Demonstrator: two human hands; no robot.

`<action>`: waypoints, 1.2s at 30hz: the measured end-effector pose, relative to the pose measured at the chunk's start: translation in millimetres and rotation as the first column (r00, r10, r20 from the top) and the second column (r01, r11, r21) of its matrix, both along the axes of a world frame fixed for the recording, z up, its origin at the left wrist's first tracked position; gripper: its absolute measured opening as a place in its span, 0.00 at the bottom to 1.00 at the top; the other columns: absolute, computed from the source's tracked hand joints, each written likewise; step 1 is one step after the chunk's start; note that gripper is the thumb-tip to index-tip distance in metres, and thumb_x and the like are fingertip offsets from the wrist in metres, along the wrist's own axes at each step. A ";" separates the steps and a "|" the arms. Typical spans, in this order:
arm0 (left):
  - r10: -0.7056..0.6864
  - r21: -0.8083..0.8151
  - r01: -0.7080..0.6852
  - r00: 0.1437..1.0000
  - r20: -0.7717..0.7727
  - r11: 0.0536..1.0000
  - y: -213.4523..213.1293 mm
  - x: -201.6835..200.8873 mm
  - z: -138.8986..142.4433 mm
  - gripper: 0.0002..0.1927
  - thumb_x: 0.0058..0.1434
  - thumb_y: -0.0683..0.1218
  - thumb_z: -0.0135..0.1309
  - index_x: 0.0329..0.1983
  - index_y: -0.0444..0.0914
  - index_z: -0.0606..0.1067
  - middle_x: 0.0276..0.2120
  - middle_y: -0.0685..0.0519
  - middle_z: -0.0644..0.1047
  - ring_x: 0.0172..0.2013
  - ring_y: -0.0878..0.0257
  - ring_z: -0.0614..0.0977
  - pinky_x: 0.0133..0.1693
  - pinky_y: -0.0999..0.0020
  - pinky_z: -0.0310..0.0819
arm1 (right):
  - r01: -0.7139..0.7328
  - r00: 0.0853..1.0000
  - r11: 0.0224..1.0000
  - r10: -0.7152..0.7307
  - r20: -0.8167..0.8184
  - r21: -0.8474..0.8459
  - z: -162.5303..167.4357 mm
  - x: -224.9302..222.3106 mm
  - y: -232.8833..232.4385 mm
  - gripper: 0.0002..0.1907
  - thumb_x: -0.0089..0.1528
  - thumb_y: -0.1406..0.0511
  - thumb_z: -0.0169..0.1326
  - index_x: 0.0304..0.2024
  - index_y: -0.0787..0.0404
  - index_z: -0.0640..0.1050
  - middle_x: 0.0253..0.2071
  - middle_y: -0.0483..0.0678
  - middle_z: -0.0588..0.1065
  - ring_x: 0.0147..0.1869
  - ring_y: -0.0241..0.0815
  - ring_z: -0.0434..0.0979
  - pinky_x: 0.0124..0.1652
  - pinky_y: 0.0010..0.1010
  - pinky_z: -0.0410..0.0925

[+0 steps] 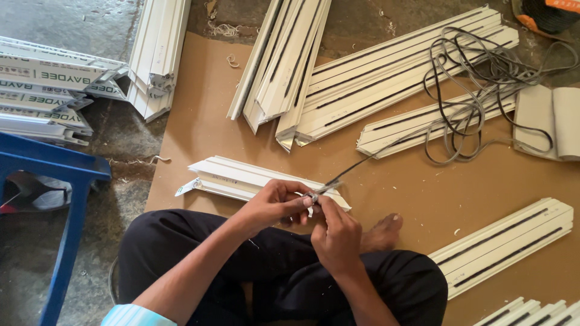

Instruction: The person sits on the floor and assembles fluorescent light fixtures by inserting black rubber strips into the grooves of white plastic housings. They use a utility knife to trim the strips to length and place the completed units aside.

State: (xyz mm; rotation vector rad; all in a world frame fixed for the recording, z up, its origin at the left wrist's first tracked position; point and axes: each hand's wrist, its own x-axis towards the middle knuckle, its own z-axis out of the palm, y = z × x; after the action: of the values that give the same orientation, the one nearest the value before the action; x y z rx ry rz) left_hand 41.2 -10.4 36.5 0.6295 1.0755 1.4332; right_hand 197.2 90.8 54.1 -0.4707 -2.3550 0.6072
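My left hand (275, 202) and right hand (332, 232) pinched the grey gasket strip (356, 164) together at the near end of a short white profile piece (241, 178), just beyond my knees, on brown board (193, 121).

That short white window profile piece (241, 178) is lying flat on the brown board, and the dark rubber gasket strip (362, 160) is running taut off its near end.
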 end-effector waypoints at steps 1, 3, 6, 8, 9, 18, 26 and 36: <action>-0.002 0.004 0.002 1.000 -0.008 1.000 0.2 -0.4 1.1 0.18 0.68 0.48 0.58 0.53 0.30 0.77 0.28 0.58 0.80 0.27 0.75 0.77 0.26 0.79 0.65 | 0.002 1.000 0.999 -0.003 -0.002 -0.033 0.6 0.3 0.1 0.16 0.56 0.76 0.52 0.46 0.63 0.78 0.38 0.55 0.80 0.39 0.57 0.81 0.38 0.41 0.72; -0.006 0.013 0.006 1.000 -0.026 1.000 1.1 -0.2 3.4 0.15 0.67 0.48 0.57 0.50 0.32 0.79 0.24 0.58 0.80 0.22 0.75 0.73 0.24 0.78 0.61 | 0.007 1.000 0.995 -0.007 -0.004 -0.100 1.7 1.1 -0.4 0.11 0.58 0.74 0.53 0.44 0.62 0.78 0.36 0.55 0.80 0.37 0.56 0.81 0.35 0.40 0.72; 0.111 0.045 -0.102 0.856 -0.505 0.994 4.3 4.1 6.9 0.09 0.66 0.45 0.57 0.39 0.34 0.83 0.21 0.56 0.81 0.21 0.73 0.73 0.24 0.73 0.64 | 0.038 0.999 0.982 -0.032 0.034 -0.186 2.6 1.4 -0.6 0.05 0.62 0.71 0.56 0.41 0.62 0.78 0.31 0.54 0.79 0.32 0.54 0.81 0.31 0.40 0.69; 0.178 0.081 -0.165 0.745 -0.642 0.983 6.7 8.6 8.8 0.07 0.62 0.44 0.57 0.37 0.35 0.82 0.20 0.55 0.80 0.19 0.70 0.76 0.24 0.71 0.68 | 0.052 0.998 0.976 -0.042 0.048 -0.211 2.5 1.4 -0.2 0.04 0.62 0.71 0.56 0.40 0.61 0.78 0.29 0.55 0.78 0.31 0.55 0.80 0.30 0.39 0.69; 0.212 0.105 -0.195 0.678 -0.704 0.975 8.1 10.0 9.5 0.06 0.61 0.43 0.58 0.36 0.36 0.82 0.19 0.54 0.80 0.18 0.68 0.78 0.24 0.70 0.70 | 0.057 0.997 0.974 -0.046 0.054 -0.221 2.2 1.2 0.3 0.04 0.62 0.71 0.56 0.40 0.61 0.78 0.28 0.55 0.78 0.31 0.55 0.80 0.30 0.39 0.69; 0.488 0.444 -0.205 0.441 -0.754 0.872 3.5 26.2 -1.3 0.03 0.61 0.38 0.54 0.37 0.34 0.77 0.27 0.43 0.79 0.29 0.45 0.82 0.30 0.60 0.75 | 0.163 0.987 0.910 -0.145 0.075 -0.382 -13.0 3.2 5.1 0.19 0.61 0.70 0.57 0.52 0.63 0.66 0.32 0.58 0.80 0.31 0.48 0.83 0.29 0.31 0.70; 0.271 0.243 -0.132 0.625 -0.732 0.961 5.6 34.3 -18.2 0.07 0.65 0.42 0.52 0.32 0.36 0.76 0.18 0.47 0.74 0.20 0.52 0.76 0.25 0.61 0.67 | -0.026 0.999 0.681 -0.015 -0.049 -0.732 -24.9 19.2 15.0 0.26 0.62 0.75 0.55 0.55 0.60 0.56 0.39 0.58 0.80 0.36 0.35 0.78 0.32 0.21 0.68; -0.001 0.038 0.034 0.763 -0.646 0.999 5.2 38.6 -33.2 0.17 0.68 0.49 0.51 0.24 0.37 0.76 0.14 0.56 0.69 0.18 0.67 0.69 0.23 0.68 0.61 | 0.002 0.980 0.628 0.155 0.127 -0.778 6.6 25.3 18.6 0.26 0.60 0.75 0.49 0.55 0.63 0.53 0.31 0.56 0.79 0.31 0.38 0.78 0.34 0.26 0.70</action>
State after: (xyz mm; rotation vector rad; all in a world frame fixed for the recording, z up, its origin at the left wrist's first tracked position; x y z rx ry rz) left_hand 79.8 -5.2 3.4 1.2272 1.5662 1.2442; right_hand 222.5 109.4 60.7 -0.8280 -2.1716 1.7242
